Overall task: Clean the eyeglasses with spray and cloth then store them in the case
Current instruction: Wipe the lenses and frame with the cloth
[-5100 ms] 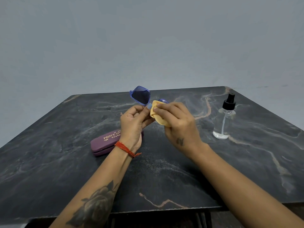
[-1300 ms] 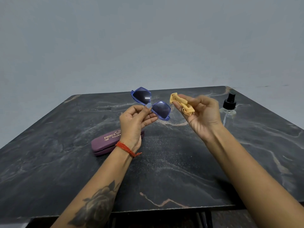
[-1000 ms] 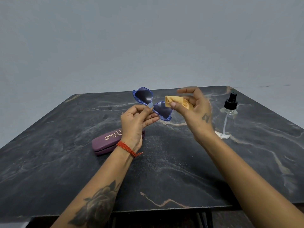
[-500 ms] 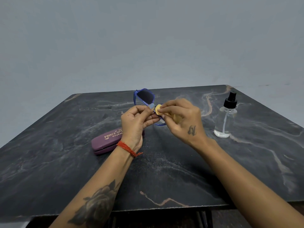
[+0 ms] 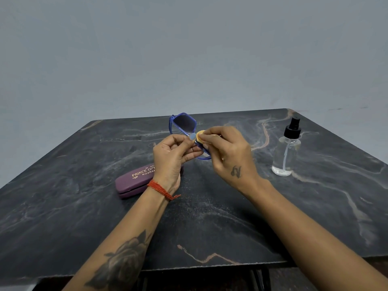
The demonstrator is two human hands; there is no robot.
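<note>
1. Since 1.3 seconds ago, the right hand point(image 5: 228, 153) has come back from beside the spray bottle, where it held the cloth apart in the air, and now meets the glasses at the middle of the view.
2. Both hands are raised above a dark marble-patterned table point(image 5: 315, 217), with the forearms reaching in from the bottom edge.
3. The left hand point(image 5: 171, 156) curls its fingers and thumb around the bridge area of the blue-framed eyeglasses point(image 5: 183, 124), gripping them.
4. 1 dark tinted lens stands up above the left hand, tilted toward the viewer; the other lens is mostly hidden behind the right hand, with only a curve of blue rim showing below the fingers.
5. The right hand pinches a small yellow cloth point(image 5: 199, 136) between thumb and fingers and presses it against the hidden lens; only a small fold of cloth shows.
6. A closed maroon eyeglass case point(image 5: 134, 182) with gold lettering lies flat on the table, under and to the left of the left wrist.
7. A clear spray bottle point(image 5: 285, 156) with a black pump top stands upright on the table, well to the right of the hands.
8. A red thread bracelet point(image 5: 161, 190) circles the left wrist.
9. A plain grey wall point(image 5: 189, 49) fills the upper half of the view.
</note>
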